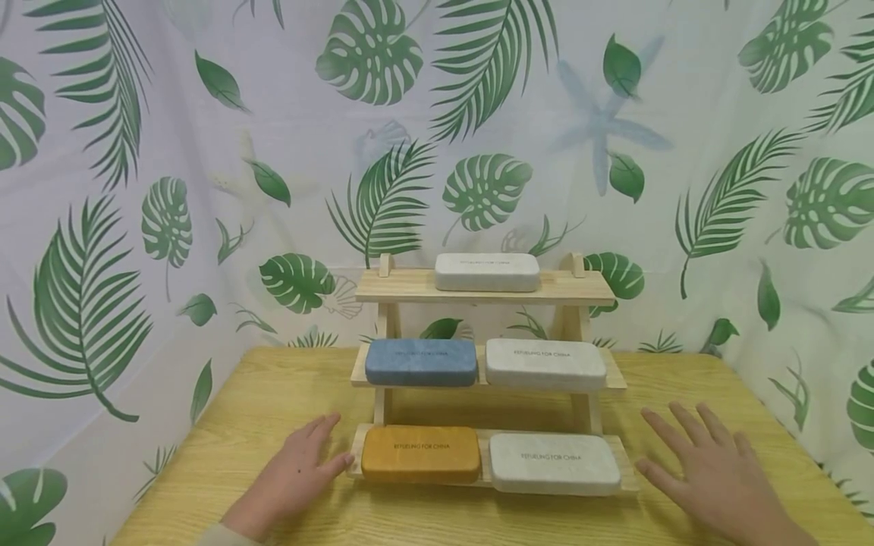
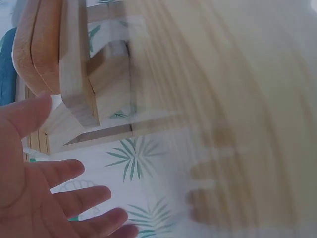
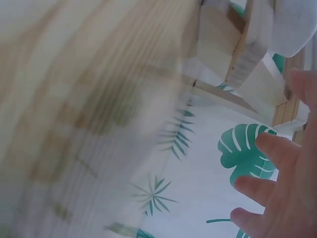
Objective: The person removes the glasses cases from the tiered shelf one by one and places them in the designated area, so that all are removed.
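Note:
A three-tier wooden display stand [image 1: 392, 286] holds several glasses cases. On the bottom tier lie an orange case [image 1: 420, 462] at left and a white case [image 1: 554, 474] at right. The middle tier carries a blue case [image 1: 421, 368] and a second white case [image 1: 545, 371]; a third white case [image 1: 487, 277] sits on top. My left hand [image 1: 295, 470], fingers extended, is beside the bottom tier's left end, thumb nearest it. To the right of that tier my right hand [image 1: 717, 478] is spread with nothing in it. Both palms [image 2: 20, 188] appear bare in the wrist views.
The stand rests on a wood-grain table [image 1: 273, 394]. Behind and along both sides hangs a white cloth [image 1: 287, 189] printed with green leaves, seashells and starfish. The table's left and right edges run close to it.

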A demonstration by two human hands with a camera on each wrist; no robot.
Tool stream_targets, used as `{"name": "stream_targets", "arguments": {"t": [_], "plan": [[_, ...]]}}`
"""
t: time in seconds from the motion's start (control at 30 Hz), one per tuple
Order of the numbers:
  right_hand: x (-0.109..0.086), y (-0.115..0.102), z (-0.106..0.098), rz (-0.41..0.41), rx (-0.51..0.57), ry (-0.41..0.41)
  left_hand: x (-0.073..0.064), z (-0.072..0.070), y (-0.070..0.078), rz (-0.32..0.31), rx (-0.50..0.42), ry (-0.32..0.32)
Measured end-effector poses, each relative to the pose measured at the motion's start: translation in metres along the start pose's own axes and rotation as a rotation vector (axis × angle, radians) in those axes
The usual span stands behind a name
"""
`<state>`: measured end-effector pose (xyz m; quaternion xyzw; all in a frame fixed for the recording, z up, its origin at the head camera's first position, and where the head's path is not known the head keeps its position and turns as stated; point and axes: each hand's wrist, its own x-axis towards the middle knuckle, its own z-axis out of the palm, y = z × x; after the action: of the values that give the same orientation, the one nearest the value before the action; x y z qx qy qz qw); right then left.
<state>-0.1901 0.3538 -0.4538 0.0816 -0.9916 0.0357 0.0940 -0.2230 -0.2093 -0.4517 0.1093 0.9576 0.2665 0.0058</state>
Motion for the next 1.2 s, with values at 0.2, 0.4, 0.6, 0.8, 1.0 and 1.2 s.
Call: {"name": "stream_targets", "arguments": {"t": [0.2, 0.4, 0.6, 0.8, 1.0, 1.2], "plan": [[0.002, -0.008, 0.001, -0.046, 0.119, 0.025, 0.006, 0.010, 0.002, -0.087, -0.360, -0.059], [0.002, -0.017, 0.000, -0.088, 0.236, 0.033, 0.014, 0.019, 0.004, -0.199, -0.606, -0.112], [-0.001, -0.031, -0.004, -0.109, 0.314, 0.083, 0.019, 0.029, 0.004, -0.224, -0.701, -0.038], [-0.001, -0.049, -0.006, -0.182, 0.370, 0.143, 0.019, 0.035, 0.001, -0.195, -0.759, -0.018], [0.003, -0.066, -0.002, -0.264, 0.354, 0.155, 0.017, 0.043, -0.006, -0.191, -0.900, -0.065], [0.010, -0.079, 0.003, -0.298, 0.349, 0.172, 0.019, 0.046, -0.009, -0.190, -1.025, -0.103]]}}
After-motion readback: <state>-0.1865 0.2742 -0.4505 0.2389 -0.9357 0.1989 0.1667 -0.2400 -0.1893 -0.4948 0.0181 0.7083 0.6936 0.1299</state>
